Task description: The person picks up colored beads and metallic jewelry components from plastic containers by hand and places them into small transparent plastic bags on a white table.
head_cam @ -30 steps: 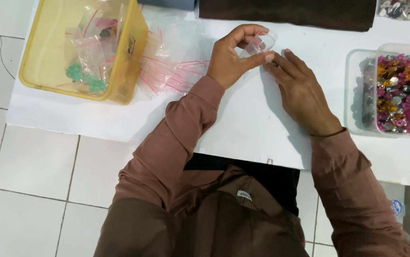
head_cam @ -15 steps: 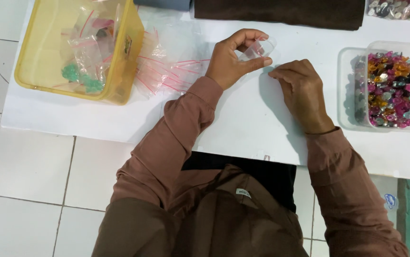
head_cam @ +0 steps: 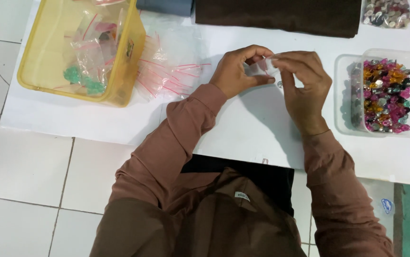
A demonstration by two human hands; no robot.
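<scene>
Hands now meet above white table (head_cam: 243,123): right hand (head_cam: 305,90) came up off it, pinching w/ left hand (head_cam: 236,71) the small clear bag (head_cam: 268,65) between them; bagging underway.

Yellow plastic tub (head_cam: 38,83) holding filled bags; loose zip bags (head_cam: 167,71) beside it; clear tray (head_cam: 343,95) of coloured gems; dark cloth (head_cam: 281,16).
</scene>
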